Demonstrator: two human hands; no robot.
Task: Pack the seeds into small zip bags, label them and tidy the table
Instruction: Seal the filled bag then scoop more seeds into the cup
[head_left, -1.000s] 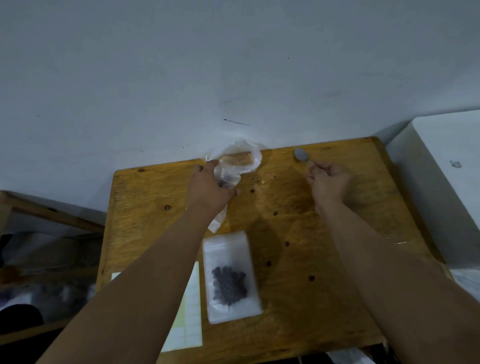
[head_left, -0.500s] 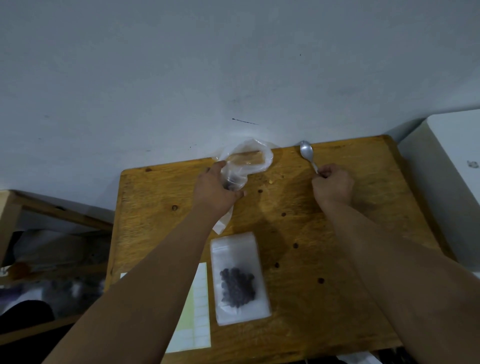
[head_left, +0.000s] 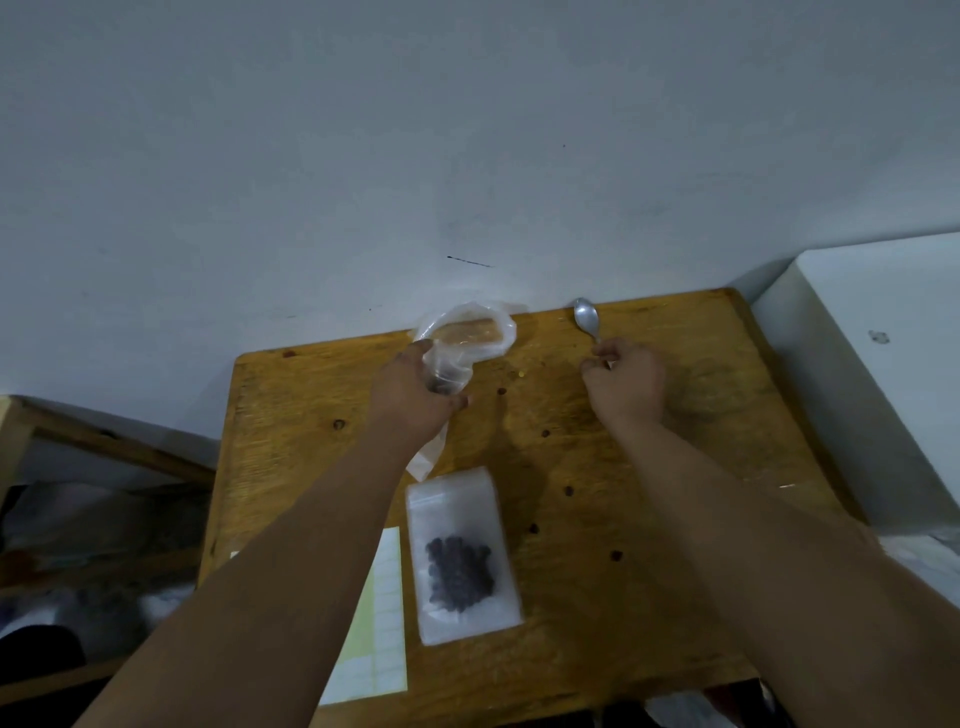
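My left hand (head_left: 415, 396) grips the neck of a clear plastic bag (head_left: 470, 332) with light brown seeds, at the far edge of the wooden table (head_left: 649, 467). A small clear container shows through the bag inside that grip. My right hand (head_left: 623, 382) pinches the handle of a metal spoon (head_left: 587, 316), whose bowl points away toward the wall. A small zip bag (head_left: 460, 556) with dark seeds lies flat near the table's front. A sheet of white labels (head_left: 376, 623) lies left of it, partly under my left forearm.
A few loose seeds (head_left: 522, 373) lie scattered on the table between my hands. A white box-like surface (head_left: 872, 364) stands to the right of the table. A wooden frame (head_left: 104, 447) with clutter below sits to the left. The wall runs directly behind the table.
My right hand has tilted the spoon so its bowl stands farther out toward the wall. My left hand keeps its grip on the bag.
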